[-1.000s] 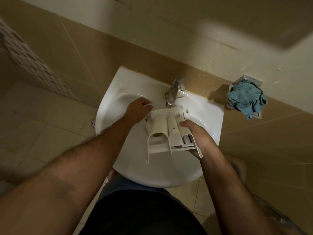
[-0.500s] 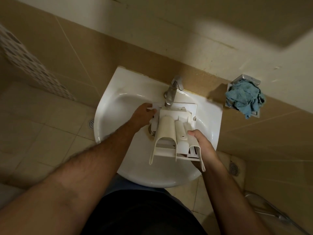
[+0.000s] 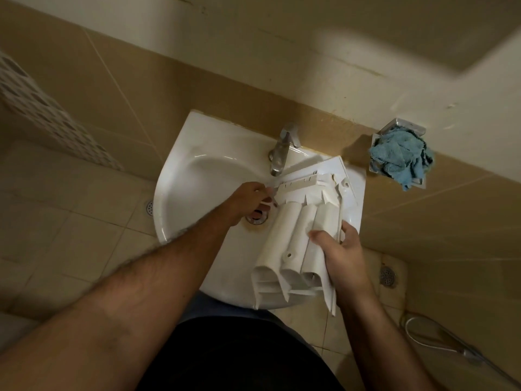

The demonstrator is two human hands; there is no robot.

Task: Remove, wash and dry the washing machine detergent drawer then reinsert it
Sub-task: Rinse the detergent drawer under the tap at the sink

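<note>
You are holding the white detergent drawer [image 3: 298,238] over the sink [image 3: 197,176], turned bottom side up, so its three round humps face you. Your right hand [image 3: 342,252] grips the drawer's right side, with the thumb pressed on top and the fingers wrapped under the edge. Your left hand [image 3: 249,200] is closed on the drawer's left corner near the front panel, just above the drain [image 3: 258,218]. The tap [image 3: 282,149] sits just behind the drawer, and I cannot tell if water is running. This looks like the washing step. To do it well, keep both hands tight, because wet plastic is slippery. Tip the front panel under the tap spout so water runs down the humps and into the sink, not onto the floor. Turn the drawer slowly so every groove gets wet. The blue cloth [image 3: 400,159] waits on the wall holder to your right for drying.
</note>
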